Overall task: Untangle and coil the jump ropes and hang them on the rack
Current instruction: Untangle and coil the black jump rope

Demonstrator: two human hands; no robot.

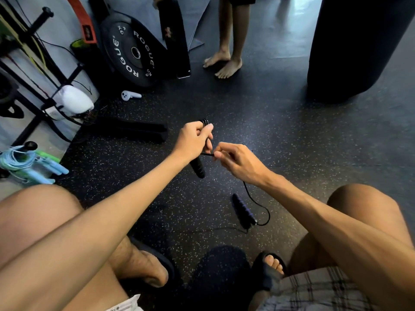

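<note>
One wide-angle view is taken from the head, aimed forward and down; the left hand (193, 140) and right hand (239, 163) are framed close, the rack (42, 17) at ten o'clock.

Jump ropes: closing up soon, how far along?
The coiled light-blue jump rope looks hung on the black metal rack. The left hand grips a black ribbed handle, the right hand pinches its thin black cord. Its other handle lies on the floor; coiling and hanging remain.

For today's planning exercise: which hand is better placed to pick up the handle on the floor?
Probably right: the left hand grips the other handle; the floor handle lies nearer the right hand, which only pinches cord.
</note>
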